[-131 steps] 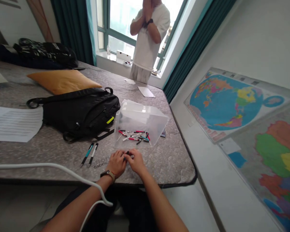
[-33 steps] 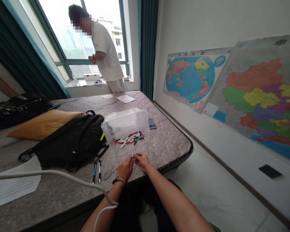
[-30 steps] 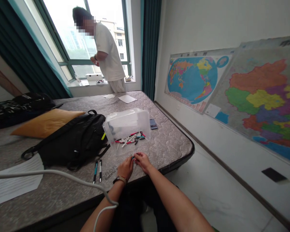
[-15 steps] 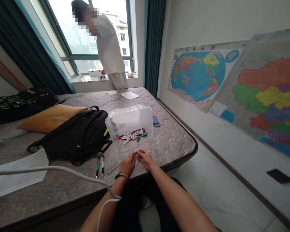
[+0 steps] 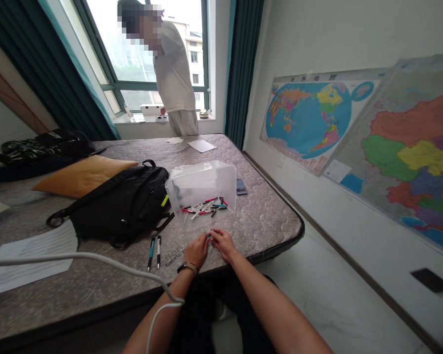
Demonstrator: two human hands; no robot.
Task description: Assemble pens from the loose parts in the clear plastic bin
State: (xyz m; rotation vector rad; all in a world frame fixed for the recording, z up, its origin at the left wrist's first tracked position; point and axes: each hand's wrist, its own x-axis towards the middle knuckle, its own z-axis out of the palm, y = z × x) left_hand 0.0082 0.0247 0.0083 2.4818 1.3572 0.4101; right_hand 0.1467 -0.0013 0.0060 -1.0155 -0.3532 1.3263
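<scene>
My left hand (image 5: 197, 252) and my right hand (image 5: 222, 244) meet fingertip to fingertip above the near edge of the mattress. Between them a small bit of teal shows, apparently a pen part (image 5: 208, 236), mostly covered by the fingers of both closed hands. Left of my wrist, a teal-and-black pen (image 5: 151, 253) and a white-and-black pen (image 5: 158, 251) lie side by side. Just beyond my hands, a clear plastic bin (image 5: 206, 179) rests on its side, with several red, black, white and teal pen pieces (image 5: 206, 208) scattered in it.
A black backpack (image 5: 121, 206), an orange pillow (image 5: 86, 174) and printed sheets (image 5: 33, 255) occupy the left of the mattress (image 5: 269, 216). A white cable (image 5: 107, 260) crosses in front of my left arm. Another person (image 5: 175, 69) stands by the window. Maps (image 5: 310, 118) hang on the right wall.
The camera view has shifted slightly, so the room appears a little farther right. My hands remain together around the small teal part, with barely any finger movement.
</scene>
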